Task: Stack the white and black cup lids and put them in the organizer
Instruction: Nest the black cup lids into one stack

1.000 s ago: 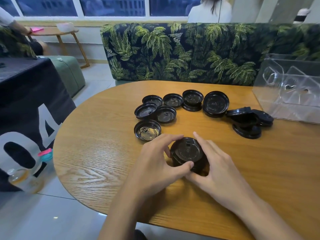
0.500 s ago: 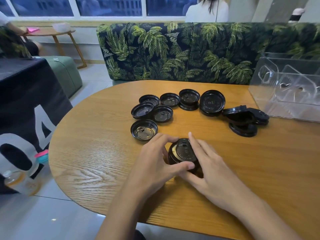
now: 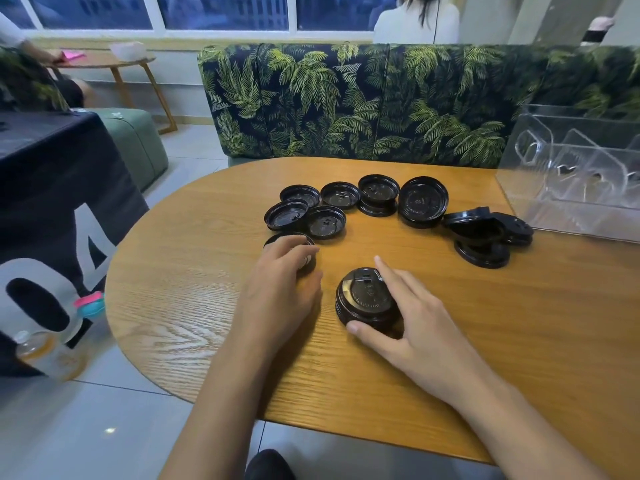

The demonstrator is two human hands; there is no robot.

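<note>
Fingers (image 3: 392,276) of the right hand (image 3: 415,330) were spread wide around a short stack of black lids (image 3: 367,299), the forefinger along its far side and the thumb hooked at its near edge, holding it on the table (image 3: 519,341). The table was oval, of pale orange wood with strong grain. At ten o'clock from the stack, the left hand (image 3: 280,289) curled its fingers over a single black lid (image 3: 270,240), gripping it. Loose black lids (image 3: 325,221), most lying hollow side up, curved from eleven to one o'clock, some overlapping. A tumbled heap of lids (image 3: 481,233) lay at two o'clock. Beyond the heap, also at two o'clock, a clear plastic organizer (image 3: 568,188) stood at the table's far right. A sofa (image 3: 346,98) printed with green palm leaves ran behind the table at twelve o'clock, under dark windows, with a person in a white top (image 3: 415,26) behind it. At nine o'clock stood a black-draped table (image 3: 52,174), a bottle (image 3: 45,355) beside it on the grey tiled floor. The stack itself was glossy and round, its top lid raised side up with a small sip flap at the far edge. Embossed lettering on it was too small to read.
</note>
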